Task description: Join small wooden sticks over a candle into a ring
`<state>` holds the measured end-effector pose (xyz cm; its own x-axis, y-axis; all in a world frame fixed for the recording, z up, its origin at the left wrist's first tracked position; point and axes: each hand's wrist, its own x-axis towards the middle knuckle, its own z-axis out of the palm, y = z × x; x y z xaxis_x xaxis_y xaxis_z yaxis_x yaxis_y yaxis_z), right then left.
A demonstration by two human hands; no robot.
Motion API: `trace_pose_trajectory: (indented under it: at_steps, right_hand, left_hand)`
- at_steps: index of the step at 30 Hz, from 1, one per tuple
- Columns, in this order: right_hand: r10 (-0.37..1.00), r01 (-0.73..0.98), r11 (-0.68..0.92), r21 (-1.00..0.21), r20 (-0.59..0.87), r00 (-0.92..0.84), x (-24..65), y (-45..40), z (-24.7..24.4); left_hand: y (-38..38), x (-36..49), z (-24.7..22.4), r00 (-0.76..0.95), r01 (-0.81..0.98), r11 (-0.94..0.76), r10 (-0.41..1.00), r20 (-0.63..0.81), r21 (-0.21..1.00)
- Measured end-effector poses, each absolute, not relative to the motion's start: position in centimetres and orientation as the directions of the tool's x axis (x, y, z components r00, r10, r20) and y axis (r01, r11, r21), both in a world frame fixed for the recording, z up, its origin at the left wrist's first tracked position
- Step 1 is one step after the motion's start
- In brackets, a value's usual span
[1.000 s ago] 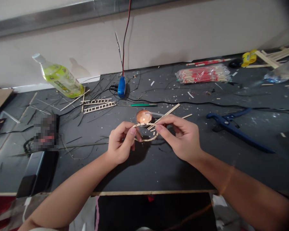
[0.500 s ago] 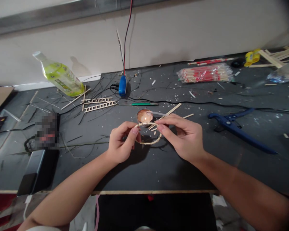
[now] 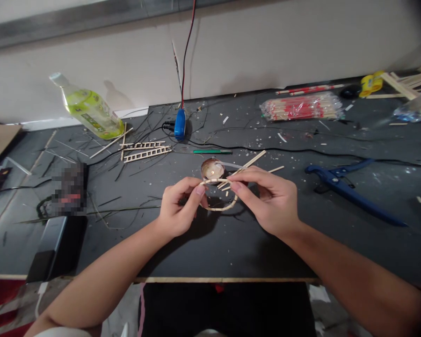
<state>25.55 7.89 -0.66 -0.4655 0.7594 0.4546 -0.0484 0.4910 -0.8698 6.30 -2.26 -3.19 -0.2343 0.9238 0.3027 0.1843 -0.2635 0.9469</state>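
Observation:
Between my two hands is a ring of short, pale wooden segments (image 3: 220, 209), held above the table. My left hand (image 3: 179, 206) pinches its left side between thumb and fingers. The thumb and forefinger of my right hand (image 3: 268, 199) grip the ring's upper right part. Just behind the ring sits a small round bowl (image 3: 212, 169) with a bright, flame-like spot inside, and a thin translucent stick (image 3: 231, 165) leans over its rim. Several thin wooden sticks (image 3: 254, 160) lie beside the bowl, partly covered by my right hand.
Blue cutting pliers (image 3: 351, 194) lie right of my right hand. Behind are a green tool (image 3: 212, 151), small wooden ladders (image 3: 147, 153), a blue plug adapter (image 3: 179, 124) with cables, a green-labelled bottle (image 3: 89, 110) and bagged sticks (image 3: 301, 107). A power bank (image 3: 65, 245) lies at left.
The view has shifted slightly, so everything sits a little further right. The bright spot in the bowl looks smaller. Both hands keep the same hold on the ring.

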Motion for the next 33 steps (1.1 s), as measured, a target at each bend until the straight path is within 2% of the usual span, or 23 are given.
trace_pose_trajectory:
  at_steps: [17, 24, 28, 33]
  right_hand:
    - [0.755, -0.061, 0.486, -0.872, 0.454, -0.474, 25.6, 7.9, -0.6]
    - [0.778, -0.006, 0.461, -0.887, 0.407, -0.478, 25.7, 8.0, -0.8]
    - [0.795, 0.014, 0.439, -0.898, 0.381, -0.473, 25.7, 8.1, -0.9]
    - [0.822, 0.020, 0.352, -0.936, 0.299, -0.485, 25.5, 8.3, -0.9]
  left_hand:
    - [-2.1, 6.3, -2.8, -0.219, 0.205, -0.280, 0.921, 0.323, 0.938]
    - [-2.1, 6.3, -2.9, -0.221, 0.174, -0.245, 0.934, 0.281, 0.954]
    - [-2.0, 6.5, -2.6, -0.248, 0.075, -0.192, 0.947, 0.205, 0.979]
    - [-1.5, 6.6, -1.8, -0.217, -0.195, -0.042, 0.976, -0.001, 0.980]
